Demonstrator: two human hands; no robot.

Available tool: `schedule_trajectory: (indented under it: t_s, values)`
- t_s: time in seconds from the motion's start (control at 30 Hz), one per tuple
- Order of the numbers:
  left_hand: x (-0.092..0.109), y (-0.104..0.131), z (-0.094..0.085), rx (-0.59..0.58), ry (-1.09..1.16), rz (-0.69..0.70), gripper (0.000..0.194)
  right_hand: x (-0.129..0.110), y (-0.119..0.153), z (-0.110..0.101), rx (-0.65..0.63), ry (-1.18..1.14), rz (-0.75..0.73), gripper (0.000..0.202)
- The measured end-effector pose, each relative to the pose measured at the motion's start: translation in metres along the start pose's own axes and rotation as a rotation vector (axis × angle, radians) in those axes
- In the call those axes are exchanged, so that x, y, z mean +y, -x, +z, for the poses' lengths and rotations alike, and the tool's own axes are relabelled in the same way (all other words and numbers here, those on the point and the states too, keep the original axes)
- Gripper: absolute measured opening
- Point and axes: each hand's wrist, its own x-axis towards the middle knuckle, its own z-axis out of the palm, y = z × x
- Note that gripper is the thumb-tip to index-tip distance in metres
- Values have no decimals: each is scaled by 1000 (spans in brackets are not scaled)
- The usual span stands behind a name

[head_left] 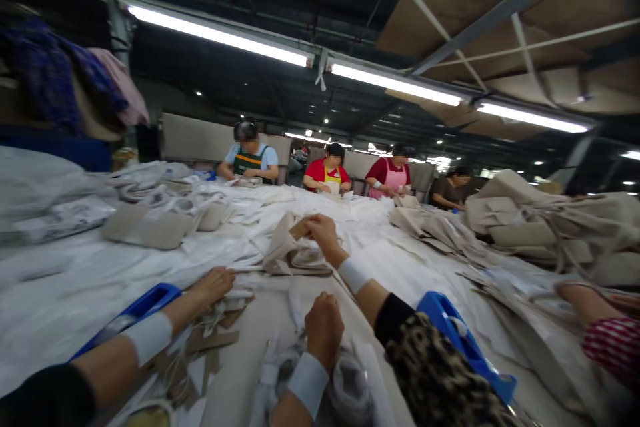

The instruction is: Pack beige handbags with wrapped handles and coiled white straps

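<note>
My left hand (324,327) is closed in a loose fist, low in front of me. Its back faces the camera, so whatever the fingers hold is hidden. Clear plastic-wrapped rolls (353,383) lie close beside and below it. Farther ahead, my right hand (324,235), in a leopard-print sleeve, pinches a small brown card (300,229). That card is at the top of a folded beige fabric bag (280,253) on the table. Both my wrists carry pale bands.
A co-worker's hand (215,285) rests above brown scraps (213,341) at left. Another person's checked sleeve (613,347) enters at right. Blue tape dispensers (463,340) flank the work area. Beige bags (525,220) pile up at right. Several people work across the table.
</note>
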Motion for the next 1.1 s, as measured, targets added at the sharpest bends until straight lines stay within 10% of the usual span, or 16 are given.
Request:
schedule_trajectory:
  t_s: [0.37, 1.1]
  values:
    - [-3, -16, -1, 471, 340, -31, 18, 55, 72, -99, 143, -436, 131, 12]
    - [-12, -20, 5, 12, 1053, -81, 37, 108, 93, -117, 266, -751, 287, 9]
